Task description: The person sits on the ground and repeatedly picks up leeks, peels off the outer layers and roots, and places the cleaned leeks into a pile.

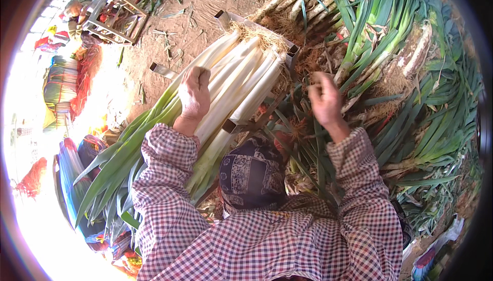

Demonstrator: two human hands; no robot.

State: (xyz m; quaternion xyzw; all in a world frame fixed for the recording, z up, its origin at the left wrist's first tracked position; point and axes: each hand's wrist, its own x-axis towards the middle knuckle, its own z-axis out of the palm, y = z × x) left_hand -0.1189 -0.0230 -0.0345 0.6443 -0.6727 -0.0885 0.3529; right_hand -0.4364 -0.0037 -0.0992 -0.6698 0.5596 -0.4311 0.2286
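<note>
Over the left side of a bundle of trimmed leeks [235, 77] is my left hand [195, 90], its fingers curled in and nothing visible in them. The bundle lies slantwise in a metal frame [252, 23], white stalks and cut-looking roots at the top, green leaves [115, 173] spreading to the lower left. To the right of the frame, above loose leaves and roots, my right hand [326, 98] is raised, slightly blurred, with bent fingers and the thumb a little apart; I see nothing in it. Neither hand's contact with the leeks can be told for certain.
Untrimmed leeks [389, 15] with soil on their roots are heaped along the right. A metal frame stool [115, 17] stands at the upper left on bare earth. Tied leek bundles [61, 79] and red netting [86, 81] lie at the far left, beside strong glare.
</note>
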